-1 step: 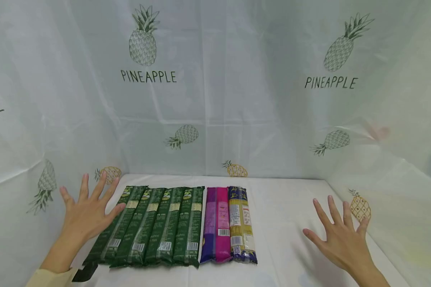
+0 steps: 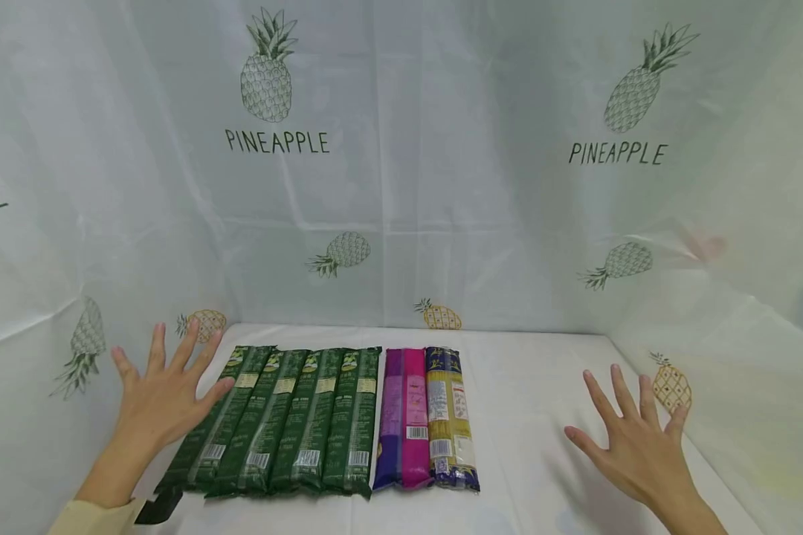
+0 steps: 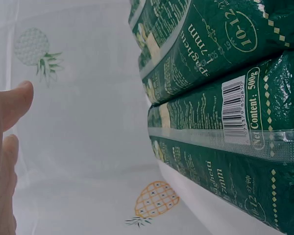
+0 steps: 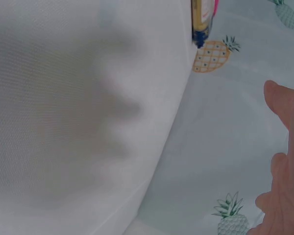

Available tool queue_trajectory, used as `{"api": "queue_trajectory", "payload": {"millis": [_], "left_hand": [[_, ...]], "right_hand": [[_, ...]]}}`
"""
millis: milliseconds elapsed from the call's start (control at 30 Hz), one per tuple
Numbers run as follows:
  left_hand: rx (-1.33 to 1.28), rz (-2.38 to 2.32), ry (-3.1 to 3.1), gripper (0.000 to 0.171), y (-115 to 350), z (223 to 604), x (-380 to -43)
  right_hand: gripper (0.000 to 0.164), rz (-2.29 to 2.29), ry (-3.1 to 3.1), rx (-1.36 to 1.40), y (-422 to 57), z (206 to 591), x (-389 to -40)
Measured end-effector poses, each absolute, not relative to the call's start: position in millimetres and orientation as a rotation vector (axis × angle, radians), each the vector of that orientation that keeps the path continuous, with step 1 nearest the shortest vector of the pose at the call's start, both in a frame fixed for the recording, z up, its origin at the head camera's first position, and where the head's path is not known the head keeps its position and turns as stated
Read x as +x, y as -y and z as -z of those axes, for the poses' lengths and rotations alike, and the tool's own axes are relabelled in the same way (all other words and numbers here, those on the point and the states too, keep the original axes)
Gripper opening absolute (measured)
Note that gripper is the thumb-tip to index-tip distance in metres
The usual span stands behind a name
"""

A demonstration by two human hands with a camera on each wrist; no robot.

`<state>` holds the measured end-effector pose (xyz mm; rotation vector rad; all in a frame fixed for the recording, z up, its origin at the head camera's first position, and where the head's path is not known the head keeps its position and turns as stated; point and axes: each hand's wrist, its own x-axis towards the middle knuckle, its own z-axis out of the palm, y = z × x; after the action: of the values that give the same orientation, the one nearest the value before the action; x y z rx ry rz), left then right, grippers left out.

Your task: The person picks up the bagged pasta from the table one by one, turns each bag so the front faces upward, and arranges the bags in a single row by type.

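Several dark green packs of spaghetti point(image 2: 294, 423) lie side by side on the left half of the white table; their print and a barcode point(image 3: 234, 110) show large in the left wrist view. Right of them lies a purple and pink packet point(image 2: 415, 401), and beside that a yellow packet with blue ends point(image 2: 450, 423). My left hand point(image 2: 163, 401) hovers over the leftmost green pack, fingers spread, holding nothing. Out to the right, my right hand point(image 2: 642, 453) is held above the bare tabletop with its fingers spread. Only part of each hand shows in its wrist view.
White cloth printed with pineapples point(image 2: 265, 89) hangs behind the table and along both sides. A small black object point(image 2: 157, 509) sits by the left wrist, partly hidden. White tabletop point(image 2: 529, 401) stretches between the yellow packet and the right hand.
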<state>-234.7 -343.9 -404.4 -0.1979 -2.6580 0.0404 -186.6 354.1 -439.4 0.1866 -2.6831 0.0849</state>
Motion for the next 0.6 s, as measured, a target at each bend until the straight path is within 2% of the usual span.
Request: {"api": "queue_trajectory", "payload": {"millis": [600], "left_hand": [[-0.207,-0.054,2.670,0.094,339.2,401.9,-238.2]], "right_hand": [[0.099,-0.104,2.672,0.214,-348.8,436.5,-191.8]]}}
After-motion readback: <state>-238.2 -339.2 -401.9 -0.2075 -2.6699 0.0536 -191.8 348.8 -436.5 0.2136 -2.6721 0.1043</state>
